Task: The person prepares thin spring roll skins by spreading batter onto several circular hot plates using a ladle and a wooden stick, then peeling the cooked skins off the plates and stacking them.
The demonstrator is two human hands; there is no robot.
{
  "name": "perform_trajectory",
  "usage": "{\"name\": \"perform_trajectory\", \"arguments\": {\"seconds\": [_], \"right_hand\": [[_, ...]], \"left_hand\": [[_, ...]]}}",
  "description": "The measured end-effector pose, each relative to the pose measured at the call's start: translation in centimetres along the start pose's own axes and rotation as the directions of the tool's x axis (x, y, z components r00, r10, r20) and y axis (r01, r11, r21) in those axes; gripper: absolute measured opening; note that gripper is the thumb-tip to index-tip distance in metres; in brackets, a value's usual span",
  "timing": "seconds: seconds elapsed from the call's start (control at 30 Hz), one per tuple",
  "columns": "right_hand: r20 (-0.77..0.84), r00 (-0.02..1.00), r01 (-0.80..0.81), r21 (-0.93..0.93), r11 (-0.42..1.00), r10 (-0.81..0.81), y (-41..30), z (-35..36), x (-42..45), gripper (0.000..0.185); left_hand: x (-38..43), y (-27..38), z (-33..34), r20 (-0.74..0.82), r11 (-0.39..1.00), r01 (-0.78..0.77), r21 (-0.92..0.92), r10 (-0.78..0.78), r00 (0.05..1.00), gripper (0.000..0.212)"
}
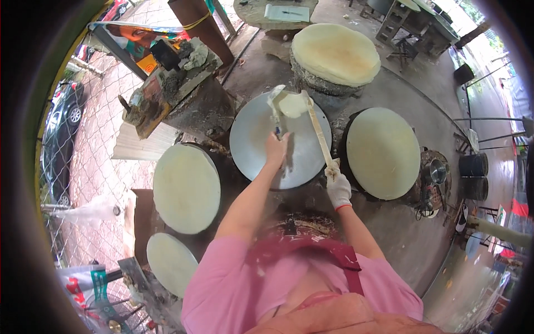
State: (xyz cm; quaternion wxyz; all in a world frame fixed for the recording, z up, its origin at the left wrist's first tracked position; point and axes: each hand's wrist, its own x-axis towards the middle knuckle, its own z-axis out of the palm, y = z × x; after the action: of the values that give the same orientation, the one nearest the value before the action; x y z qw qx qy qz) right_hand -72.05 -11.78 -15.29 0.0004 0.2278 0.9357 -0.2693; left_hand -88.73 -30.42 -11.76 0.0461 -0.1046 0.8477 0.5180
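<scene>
My bare left hand [276, 150] grips a scraper [275, 107] whose broad end is coated in pale batter. Its blue handle end shows just above my fingers. A knit glove, white with an orange cuff, covers my right hand [338, 188], which is closed around a long flat wooden stick [318, 129]. Between the tips of the two tools is a pale mass of batter or dough [293, 105], over the far part of a round grey griddle [254, 142]. Whether it rests on the metal or hangs from the tools, I cannot tell.
Round griddles covered by thin pale sheets flank me: right [384, 154], left [187, 188] and lower left [172, 264]. A thick stack of flatbreads [336, 54] stands beyond. A cluttered ledge [175, 89] is at upper left, a metal bowl [437, 171] at right.
</scene>
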Motion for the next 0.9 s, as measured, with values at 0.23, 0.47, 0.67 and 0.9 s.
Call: {"name": "perform_trajectory", "arguments": {"seconds": [0.23,0.47,0.67,0.9], "right_hand": [[0.069,0.998,-0.051,0.663,0.747,0.006,-8.7,-2.4,0.2,0.027],[0.513,0.852,-0.489,0.705,0.514,0.107,-8.1,-0.3,0.8,0.027],[0.229,0.973,-0.167,0.766,0.621,-0.020,-2.1,-2.7,4.9,0.020],[0.674,0.736,-0.491,0.588,0.643,-0.055,-6.9,-3.7,6.1,0.024]], "left_hand": [[-0.6,-2.1,-13.2,-0.182,0.962,-0.265,0.064,0.272,0.945,0.032],[-5.2,-1.9,-19.0,0.162,0.976,0.054,-0.209,-0.019,0.987,0.018],[-8.7,-2.1,-21.8,0.000,0.951,-0.013,-0.310,0.014,1.000,0.022],[-12.4,-0.7,-21.8,-0.018,0.920,0.248,-0.303,-0.265,0.964,0.020]]}}
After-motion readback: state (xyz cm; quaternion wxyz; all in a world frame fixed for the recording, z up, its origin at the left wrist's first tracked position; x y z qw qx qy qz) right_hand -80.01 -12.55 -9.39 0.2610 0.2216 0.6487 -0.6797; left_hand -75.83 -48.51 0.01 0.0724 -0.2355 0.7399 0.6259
